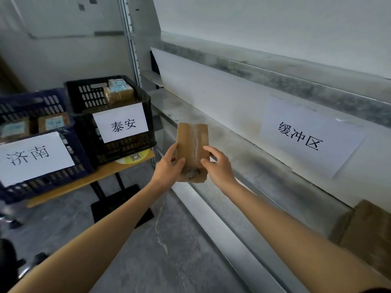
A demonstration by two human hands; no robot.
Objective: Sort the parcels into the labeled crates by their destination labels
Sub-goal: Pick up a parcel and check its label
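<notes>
Both my hands hold one brown taped cardboard parcel (191, 142) upright in front of me, over the front edge of a metal shelf. My left hand (169, 168) grips its left side and my right hand (218, 166) grips its right side. The face turned to me shows tape and no readable label. To the left stand a black crate (131, 149) with a sign reading 泰安 and a blue crate (72, 176) with a sign reading 济南. Each crate holds labelled brown parcels.
The crates sit on a small wooden table (99, 176) with a black stand. A metal shelf (243, 157) runs along the right, with a paper sign 缓冲区 (304, 136) on its back wall. Another brown parcel (368, 235) lies on the shelf at the right edge. Below is grey floor (160, 246).
</notes>
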